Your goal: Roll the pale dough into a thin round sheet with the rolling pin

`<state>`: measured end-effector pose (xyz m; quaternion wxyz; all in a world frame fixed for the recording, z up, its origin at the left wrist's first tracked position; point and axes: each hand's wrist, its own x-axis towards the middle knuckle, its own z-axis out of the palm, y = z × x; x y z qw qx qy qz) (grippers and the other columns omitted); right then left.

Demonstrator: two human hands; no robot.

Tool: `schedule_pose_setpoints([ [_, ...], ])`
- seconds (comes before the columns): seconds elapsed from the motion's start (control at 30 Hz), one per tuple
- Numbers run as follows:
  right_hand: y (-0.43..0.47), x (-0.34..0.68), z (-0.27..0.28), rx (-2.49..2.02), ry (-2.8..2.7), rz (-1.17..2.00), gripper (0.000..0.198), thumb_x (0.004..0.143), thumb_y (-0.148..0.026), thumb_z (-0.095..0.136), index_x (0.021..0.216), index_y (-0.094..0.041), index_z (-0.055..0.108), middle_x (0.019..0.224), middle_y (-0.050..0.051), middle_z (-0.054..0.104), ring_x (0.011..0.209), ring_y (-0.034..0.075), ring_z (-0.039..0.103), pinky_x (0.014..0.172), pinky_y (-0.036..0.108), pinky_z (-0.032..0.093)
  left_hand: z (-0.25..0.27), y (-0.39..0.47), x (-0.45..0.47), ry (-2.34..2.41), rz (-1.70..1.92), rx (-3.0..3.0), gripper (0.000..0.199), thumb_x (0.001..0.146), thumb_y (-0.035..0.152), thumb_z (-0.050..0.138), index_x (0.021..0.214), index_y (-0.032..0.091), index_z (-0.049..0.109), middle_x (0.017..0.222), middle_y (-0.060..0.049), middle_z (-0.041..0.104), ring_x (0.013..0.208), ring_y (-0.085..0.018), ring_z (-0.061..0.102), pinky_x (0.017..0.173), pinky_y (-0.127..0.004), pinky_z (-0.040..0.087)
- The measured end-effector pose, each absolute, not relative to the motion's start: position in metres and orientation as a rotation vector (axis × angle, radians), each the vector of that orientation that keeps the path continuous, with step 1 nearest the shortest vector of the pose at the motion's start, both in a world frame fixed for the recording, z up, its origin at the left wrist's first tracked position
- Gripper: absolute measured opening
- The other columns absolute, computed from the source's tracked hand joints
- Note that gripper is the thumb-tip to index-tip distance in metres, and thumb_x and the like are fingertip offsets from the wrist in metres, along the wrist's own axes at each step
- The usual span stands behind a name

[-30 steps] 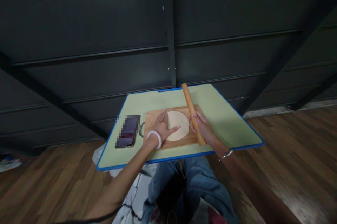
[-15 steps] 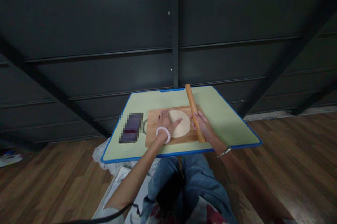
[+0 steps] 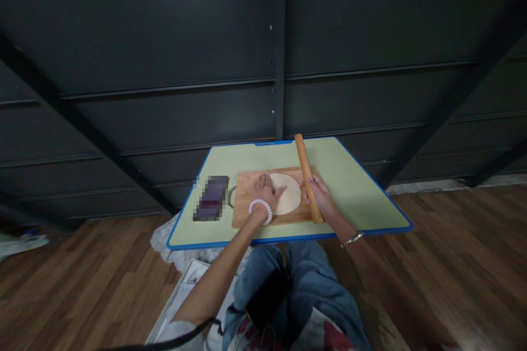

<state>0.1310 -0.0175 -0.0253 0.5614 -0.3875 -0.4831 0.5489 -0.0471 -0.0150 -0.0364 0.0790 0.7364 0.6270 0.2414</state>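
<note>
A pale round sheet of dough (image 3: 289, 197) lies on a wooden cutting board (image 3: 242, 200). My left hand (image 3: 263, 190) rests at the dough's left edge, thumb out over it and fingers bent but apart from the thumb. It wears a white coiled band at the wrist. My right hand (image 3: 321, 196) is wrapped round a wooden rolling pin (image 3: 303, 160), near its closer end. The pin slants away from me along the right side of the dough, above the board's right part.
The board sits on a small pale green table (image 3: 358, 191) with a blue rim. A blurred dark flat object (image 3: 211, 197) lies left of the board's metal handle (image 3: 231, 197). A black phone-like slab (image 3: 268, 299) rests on my lap. A dark panelled wall (image 3: 197, 38) stands behind.
The fingers of my left hand have drawn in from lying flat, at the dough's left edge. My right hand keeps the rolling pin in nearly the same place. The view has shifted slightly.
</note>
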Motion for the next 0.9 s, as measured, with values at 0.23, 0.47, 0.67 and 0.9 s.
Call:
schedule_pose_setpoints([
  [0.23, -0.016, 0.132, -0.024, -0.91, -1.15, 1.287, 0.037, 0.07, -0.053, 0.067, 0.076, -0.02, 0.053, 0.06, -0.006, 0.052, 0.042, 0.005, 0.043, 0.036, 0.017, 0.034, -0.034, -0.026, -0.043, 2.099, 0.525, 2.128, 0.066, 0.09, 0.051, 0.03, 0.141, 0.009, 0.034, 0.148, -0.019, 0.034, 0.139, -0.032, 0.026, 0.114, -0.05, 0.017],
  [0.47, -0.012, 0.139, -0.019, -0.979, -1.083, 1.359, 0.04, 0.057, -0.042, 0.074, 0.081, -0.019, 0.052, 0.056, -0.01, 0.048, 0.039, 0.003, 0.037, 0.034, 0.017, 0.027, -0.022, -0.035, -0.032, 1.717, 0.255, 2.552, 0.053, 0.096, 0.044, 0.025, 0.143, 0.022, 0.034, 0.148, -0.009, 0.038, 0.14, -0.024, 0.026, 0.115, -0.05, 0.014],
  [0.67, -0.016, 0.146, -0.013, -1.038, -1.12, 1.449, 0.042, 0.057, -0.04, 0.075, 0.085, -0.017, 0.054, 0.05, -0.01, 0.043, 0.037, 0.004, 0.034, 0.034, 0.017, 0.024, -0.015, -0.035, -0.031, 1.657, 0.176, 2.589, 0.037, 0.09, 0.037, 0.055, 0.122, 0.018, 0.053, 0.124, -0.01, 0.055, 0.105, -0.022, 0.057, 0.088, -0.044, 0.05],
  [0.9, -0.038, 0.155, 0.015, -1.138, -1.595, 1.434, 0.035, 0.068, -0.046, 0.07, 0.075, -0.018, 0.051, 0.046, -0.009, 0.044, 0.039, 0.006, 0.04, 0.037, 0.018, 0.031, -0.009, -0.043, -0.057, 1.479, 0.157, 2.651, 0.048, 0.092, 0.046, 0.044, 0.133, 0.02, 0.046, 0.141, -0.011, 0.045, 0.128, -0.025, 0.043, 0.106, -0.047, 0.034],
])
